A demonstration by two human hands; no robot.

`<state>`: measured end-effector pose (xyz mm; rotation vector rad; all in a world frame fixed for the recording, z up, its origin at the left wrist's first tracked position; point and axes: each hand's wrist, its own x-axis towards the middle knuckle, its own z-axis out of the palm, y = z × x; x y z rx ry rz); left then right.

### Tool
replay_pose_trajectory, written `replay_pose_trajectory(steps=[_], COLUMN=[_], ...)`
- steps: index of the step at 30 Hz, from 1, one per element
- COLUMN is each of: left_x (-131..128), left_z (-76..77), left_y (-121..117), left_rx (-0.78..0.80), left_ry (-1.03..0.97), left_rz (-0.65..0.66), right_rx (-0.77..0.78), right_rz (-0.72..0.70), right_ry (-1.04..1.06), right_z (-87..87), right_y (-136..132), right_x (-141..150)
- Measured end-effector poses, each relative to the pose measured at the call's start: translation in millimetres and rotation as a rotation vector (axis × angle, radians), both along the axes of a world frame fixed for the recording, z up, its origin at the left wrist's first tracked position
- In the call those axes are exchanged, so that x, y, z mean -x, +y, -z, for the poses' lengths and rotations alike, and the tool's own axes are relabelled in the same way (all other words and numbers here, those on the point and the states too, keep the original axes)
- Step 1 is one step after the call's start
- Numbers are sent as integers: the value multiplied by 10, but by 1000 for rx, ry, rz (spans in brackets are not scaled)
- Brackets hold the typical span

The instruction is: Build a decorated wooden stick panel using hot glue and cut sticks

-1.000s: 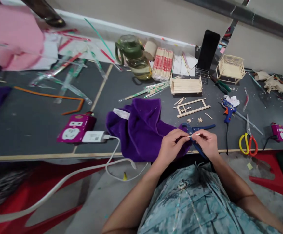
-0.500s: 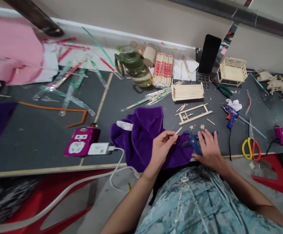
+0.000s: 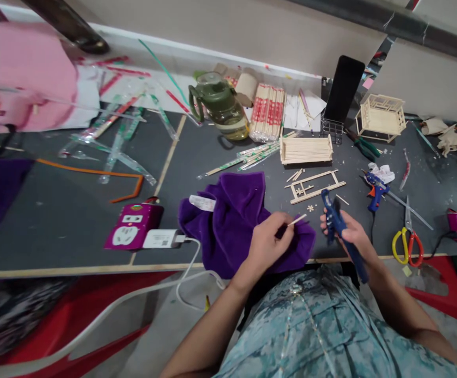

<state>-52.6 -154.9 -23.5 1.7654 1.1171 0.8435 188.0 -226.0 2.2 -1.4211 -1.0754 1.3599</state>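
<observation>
Between the thumb and fingers of my left hand [image 3: 270, 239] is a short wooden stick [image 3: 298, 219], its tip pointing up and right. That hand is over a crumpled purple cloth [image 3: 228, 226] at the table's front edge. My right hand [image 3: 355, 233] grips blue hand cutters [image 3: 334, 218], raised upright with the handles toward me. The two hands are apart, and the stick does not touch the cutters. Just beyond them lie a flat stick frame [image 3: 319, 195] and a small star-shaped wooden piece [image 3: 311, 208].
Behind the frame stands a small slatted wooden bench [image 3: 306, 150], with a miniature wooden piece [image 3: 382, 118] farther right. A blue glue gun [image 3: 377, 194] and scissors [image 3: 408, 231] lie at right. A green-lidded jug [image 3: 222, 107] stands behind; a purple power socket [image 3: 134, 227] sits left.
My right hand has picked the blue cutters up off the cloth and turned them upright. My left hand has shifted slightly right and down, still with the stick.
</observation>
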Motion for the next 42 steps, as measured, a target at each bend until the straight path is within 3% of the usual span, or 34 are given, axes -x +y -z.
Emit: replay_pose_trajectory(steps=[2,4,11,15,19,22,24,27,29,32,36,42], left_x=[-64,-142,-308,-318,-321,-314,-307,-306,-310,-309,-284,-253], left_z=[-61,-99,-110,-83,-41,-32,-50,-108,-153,-216,-313,-403], left_y=[-1,0,68,109,134,139,136,130,125,111,78,39], left_rx=[-38,-35,289,464,524,520,452,273,175,49,-16,-55], left_ry=[80,34,-370,-479,-557,-586,-572,-523,-499,-497,-489,-425], left_rz=[99,107,-187,-297,-331,-315,-286,-216,-173,-164,-165,-158], right_rx=[69,84,217,322,352,240,125,-38,-205,-436,-574,-619], right_rz=[26,47,7,-98,-250,-175,-103,-223,-262,-195,-172,-198], right_ry=[269,360,557,804,838,627,322,-229,-515,-837,-1076,-1154], right_z=[4,39,87,13,-68,-215,-348,-482,-475,-365,-291,-349], right_y=[102,179,202,-2,-210,-170,-62,107,182,240,274,287], right_x=[29,106,357,337,281,160,49,-47,-18,105,202,201])
